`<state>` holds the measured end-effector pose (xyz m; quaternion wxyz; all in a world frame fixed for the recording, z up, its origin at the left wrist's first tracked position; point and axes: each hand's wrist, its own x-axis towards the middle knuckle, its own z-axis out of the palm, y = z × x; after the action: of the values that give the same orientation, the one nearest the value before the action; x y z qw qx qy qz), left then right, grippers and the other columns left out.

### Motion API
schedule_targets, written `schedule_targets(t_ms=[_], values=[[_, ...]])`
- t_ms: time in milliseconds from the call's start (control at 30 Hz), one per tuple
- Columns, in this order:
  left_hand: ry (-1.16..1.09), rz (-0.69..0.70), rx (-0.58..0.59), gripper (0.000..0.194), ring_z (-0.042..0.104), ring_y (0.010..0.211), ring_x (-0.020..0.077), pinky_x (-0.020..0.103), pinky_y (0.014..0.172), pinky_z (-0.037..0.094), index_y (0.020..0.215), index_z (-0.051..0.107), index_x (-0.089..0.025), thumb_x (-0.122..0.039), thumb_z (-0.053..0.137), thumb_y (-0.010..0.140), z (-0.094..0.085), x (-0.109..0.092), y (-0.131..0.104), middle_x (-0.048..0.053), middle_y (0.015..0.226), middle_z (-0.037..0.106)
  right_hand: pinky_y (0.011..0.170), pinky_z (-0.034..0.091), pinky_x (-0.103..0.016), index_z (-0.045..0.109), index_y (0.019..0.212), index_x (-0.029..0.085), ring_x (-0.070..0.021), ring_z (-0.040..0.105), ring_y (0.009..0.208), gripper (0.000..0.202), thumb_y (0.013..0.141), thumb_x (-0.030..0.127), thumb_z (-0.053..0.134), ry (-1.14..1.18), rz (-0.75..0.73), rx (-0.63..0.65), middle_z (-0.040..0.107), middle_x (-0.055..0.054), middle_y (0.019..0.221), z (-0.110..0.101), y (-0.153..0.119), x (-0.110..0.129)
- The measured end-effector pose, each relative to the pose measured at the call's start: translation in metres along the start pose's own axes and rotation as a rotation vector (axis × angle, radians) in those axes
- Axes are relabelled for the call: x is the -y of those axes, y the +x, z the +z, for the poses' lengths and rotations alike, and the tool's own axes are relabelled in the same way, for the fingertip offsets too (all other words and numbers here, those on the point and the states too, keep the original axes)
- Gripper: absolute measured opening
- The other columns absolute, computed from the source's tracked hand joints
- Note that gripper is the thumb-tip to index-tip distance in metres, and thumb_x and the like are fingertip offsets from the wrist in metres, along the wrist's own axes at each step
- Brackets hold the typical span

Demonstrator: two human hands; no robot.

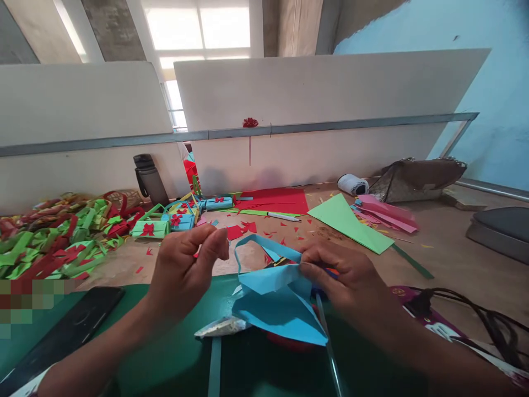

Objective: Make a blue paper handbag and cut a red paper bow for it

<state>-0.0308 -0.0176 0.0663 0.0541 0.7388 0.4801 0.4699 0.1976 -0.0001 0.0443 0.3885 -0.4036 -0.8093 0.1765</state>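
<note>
A small blue paper handbag (276,309), with a flap and a strip handle, is held up above the green mat. The thumb and fingers of my right hand (341,275) pinch it at its upper right, where the handle meets the body. To the left of the bag and apart from it, my left hand (188,270) has thumb and fingers pressed together; whether anything is between them is hidden. Just below the bag lies a crumpled silvery packet (221,327). A clear glue stick (330,353) shows beneath my right hand, its upper end partly hidden.
Several finished paper bags with red bows (177,220) stand at the back left beside a heap of paper pieces (61,237). A dark phone (70,325) lies on the green mat (165,358). A bottle (151,179), green paper (351,223), red paper (273,201) and black cables (491,322) surround the work.
</note>
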Motion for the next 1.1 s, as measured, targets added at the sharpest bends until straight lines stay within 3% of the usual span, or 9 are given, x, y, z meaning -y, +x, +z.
schedule_targets(t_ms=[100, 200, 300, 467, 600, 700, 967, 1100], values=[[-0.064, -0.045, 0.067, 0.023, 0.055, 0.058, 0.0100, 0.020, 0.055, 0.045, 0.080, 0.061, -0.016, -0.021, 0.040, 0.089, 0.001, 0.013, -0.005, 0.000, 0.068, 0.061, 0.055, 0.039, -0.023, 0.053, 0.064, 0.020, -0.0120, 0.049, 0.058, 0.021, 0.085, 0.021, 0.049, 0.016, 0.018, -0.038, 0.052, 0.003, 0.062, -0.001, 0.001, -0.004], [-0.101, -0.056, 0.074, 0.019, 0.053, 0.051, 0.0086, 0.018, 0.049, 0.043, 0.093, 0.061, -0.015, -0.021, 0.043, 0.088, 0.006, 0.019, -0.010, -0.003, 0.059, 0.057, 0.052, 0.038, -0.023, 0.053, 0.064, 0.020, -0.0122, 0.049, 0.056, 0.023, 0.086, 0.026, 0.049, 0.022, 0.063, -0.042, 0.051, 0.003, 0.060, -0.001, 0.001, -0.007], [-0.053, 0.085, 0.085, 0.018, 0.053, 0.052, 0.0081, 0.018, 0.052, 0.044, 0.098, 0.062, -0.015, -0.019, 0.057, 0.081, 0.012, 0.019, -0.012, -0.003, 0.061, 0.058, 0.051, 0.038, -0.024, 0.053, 0.065, 0.020, -0.0126, 0.050, 0.056, 0.024, 0.086, 0.028, 0.049, 0.012, 0.077, -0.046, 0.053, 0.002, 0.061, 0.000, 0.001, -0.009], [0.066, 0.378, 0.089, 0.022, 0.058, 0.078, 0.0133, 0.025, 0.069, 0.049, 0.098, 0.064, -0.019, -0.011, 0.060, 0.077, 0.019, 0.022, -0.014, 0.007, 0.096, 0.064, 0.050, 0.039, -0.024, 0.053, 0.064, 0.020, -0.0131, 0.050, 0.055, 0.023, 0.086, 0.026, 0.049, -0.002, 0.044, -0.028, 0.053, 0.001, 0.059, 0.001, 0.001, -0.007], [0.134, 0.465, 0.079, 0.019, 0.052, 0.078, 0.0141, 0.027, 0.067, 0.046, 0.090, 0.065, -0.022, -0.009, 0.059, 0.078, 0.019, 0.024, -0.015, 0.006, 0.102, 0.063, 0.050, 0.039, -0.024, 0.053, 0.064, 0.020, -0.0128, 0.050, 0.055, 0.021, 0.085, 0.023, 0.049, -0.005, 0.063, 0.013, 0.053, 0.002, 0.060, 0.001, 0.000, -0.004], [0.081, 0.507, 0.126, 0.023, 0.052, 0.080, 0.0159, 0.030, 0.071, 0.046, 0.096, 0.063, -0.021, -0.007, 0.059, 0.078, 0.020, 0.024, -0.015, 0.005, 0.095, 0.068, 0.052, 0.039, -0.023, 0.053, 0.065, 0.020, -0.0125, 0.050, 0.057, 0.021, 0.085, 0.022, 0.048, 0.006, 0.078, 0.033, 0.053, 0.002, 0.061, 0.001, -0.001, -0.001], [-0.236, 0.378, 0.110, 0.026, 0.053, 0.064, 0.0112, 0.028, 0.067, 0.045, 0.091, 0.067, -0.021, -0.001, 0.058, 0.077, 0.024, 0.020, -0.013, -0.001, 0.074, 0.070, 0.049, 0.041, -0.021, 0.053, 0.064, 0.019, -0.0119, 0.050, 0.057, 0.022, 0.085, 0.022, 0.048, 0.167, 0.130, 0.087, 0.052, 0.001, 0.063, -0.001, -0.001, 0.000], [-0.192, 0.271, 0.127, 0.024, 0.053, 0.070, 0.0137, 0.027, 0.064, 0.045, 0.094, 0.068, -0.020, -0.006, 0.055, 0.080, 0.022, 0.019, -0.012, 0.003, 0.078, 0.070, 0.047, 0.041, -0.020, 0.053, 0.063, 0.019, -0.0116, 0.048, 0.056, 0.023, 0.085, 0.027, 0.048, 0.207, 0.173, 0.110, 0.049, 0.002, 0.061, -0.001, -0.001, -0.001]])
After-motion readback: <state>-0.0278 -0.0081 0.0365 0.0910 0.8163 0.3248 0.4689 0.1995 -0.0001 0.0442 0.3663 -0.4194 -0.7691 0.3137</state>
